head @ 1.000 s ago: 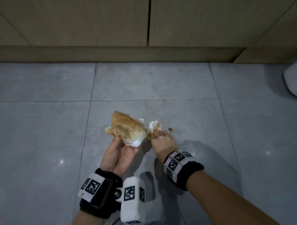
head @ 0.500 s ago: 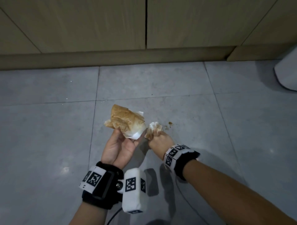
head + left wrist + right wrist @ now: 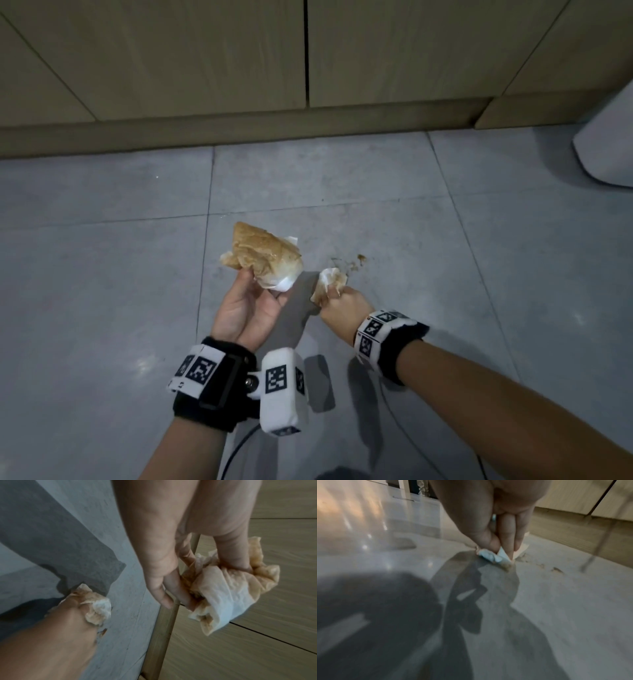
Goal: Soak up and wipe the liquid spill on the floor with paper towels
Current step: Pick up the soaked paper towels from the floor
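Grey tiled floor: right hand fingers pinch small stained paper wad, brown smears at 1 o'clock may spread; left hand gripping big soaked brown paper-towel bundle could drip.

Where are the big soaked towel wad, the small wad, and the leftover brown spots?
big soaked towel wad [image 3: 263, 255], head view, brown top
small wad [image 3: 331, 280], head view, middle
leftover brown spots [image 3: 361, 257], head view, darkest spot

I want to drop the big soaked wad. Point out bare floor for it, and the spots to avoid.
Bare tile lies left of the left hand, and more between the hands and the cabinet base. Avoid the brown smears just beyond the right hand, which presses its small wad there.
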